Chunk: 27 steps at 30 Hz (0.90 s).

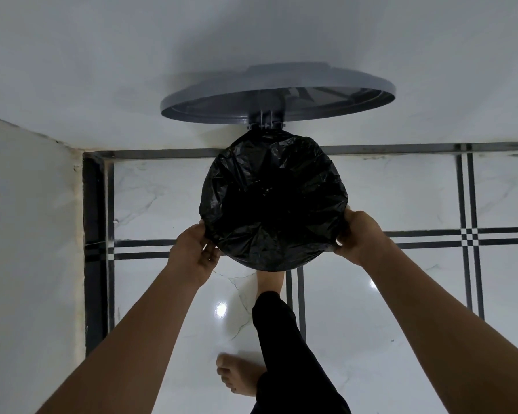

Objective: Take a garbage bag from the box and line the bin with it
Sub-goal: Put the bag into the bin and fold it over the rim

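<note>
Black plastic of the garbage bag [274, 201] is stretched over the round mouth of the bin [263, 127], covering it entirely, with the middle sagging into a dark hollow. The bin stands on the tiled floor [371, 294] against the white wall [132, 70], and its grey lid [278, 94] is tipped up on its hinge behind the opening. Both bare forearms reach forward and slightly inward from the lower corners of the view. The left hand [193, 249] is at the lower left of the rim, fingers curled under and pinching a fold of the bag. The right hand [361, 236] is at the lower right of the rim, knuckles up, fingers closed around the bag's edge there. One bare foot [237, 375] is flat on the floor below, and a leg in black trousers [278, 339] extends toward the base of the bin, where the other foot [269, 282] shows just beneath the bag
</note>
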Motion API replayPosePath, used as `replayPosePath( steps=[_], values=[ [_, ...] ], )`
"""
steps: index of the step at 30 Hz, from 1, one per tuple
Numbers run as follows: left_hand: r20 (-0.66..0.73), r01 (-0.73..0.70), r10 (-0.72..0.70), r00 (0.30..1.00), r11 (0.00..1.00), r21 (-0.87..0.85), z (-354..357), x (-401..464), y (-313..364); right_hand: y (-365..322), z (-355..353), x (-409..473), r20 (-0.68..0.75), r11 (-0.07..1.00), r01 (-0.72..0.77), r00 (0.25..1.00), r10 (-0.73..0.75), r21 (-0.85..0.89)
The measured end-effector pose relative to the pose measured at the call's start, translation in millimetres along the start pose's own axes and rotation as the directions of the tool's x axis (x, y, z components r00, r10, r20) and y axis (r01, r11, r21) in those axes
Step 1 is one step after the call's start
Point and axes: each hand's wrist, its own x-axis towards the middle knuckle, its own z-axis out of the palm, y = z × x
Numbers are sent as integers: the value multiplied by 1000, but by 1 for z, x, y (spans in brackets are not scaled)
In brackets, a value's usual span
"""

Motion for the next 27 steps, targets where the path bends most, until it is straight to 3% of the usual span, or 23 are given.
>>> replayPosePath(
  steps=[3, 6, 9, 13, 18, 20, 22, 23, 25, 26, 27],
  values=[
    [-36, -42, 43, 998, 999, 27, 0, -1, 0, 7, 0, 4, -68, 982, 140, 987, -149, -126],
    [-78, -39, 42, 996, 998, 47, 3, -5, 1, 12, 0, 4, -144, 972, 209, 964, -224, -111],
    [-36, -51, 52, 998, 998, 32, 3, -7, 1, 11, 3, -1, -152, 986, 161, 974, -165, -39],
    [22, 4, -4, 1000, 1000, 16, 8, -16, 3, 6, 8, -6, -15, 999, 28, 1000, -27, 34],
    [98, 74, -68, 993, 996, -58, 10, -19, 4, -2, 8, -11, 43, 997, -65, 997, 64, 44],
    [38, 58, -57, 998, 998, -11, 14, -24, 5, -3, 5, -16, 20, 996, -72, 997, 71, 48],
    [-124, -37, 59, 990, 984, 173, 20, -33, 4, -3, 4, -29, -89, 998, 32, 995, -37, -61],
    [-208, -120, 184, 961, 951, 286, 24, -38, 3, -3, 6, -37, -171, 978, 150, 970, -174, -143],
    [-188, -400, 529, 827, 790, 465, 34, -58, 3, -8, 12, -62, -252, 834, 456, 807, -535, -310],
    [-94, -587, 713, 695, 638, 499, 41, -78, 6, -15, 18, -84, -219, 712, 612, 685, -695, -345],
    [10, -753, 869, 495, 423, 503, 48, -99, 11, -24, 24, -110, -158, 536, 759, 517, -841, -370]
  ],
)
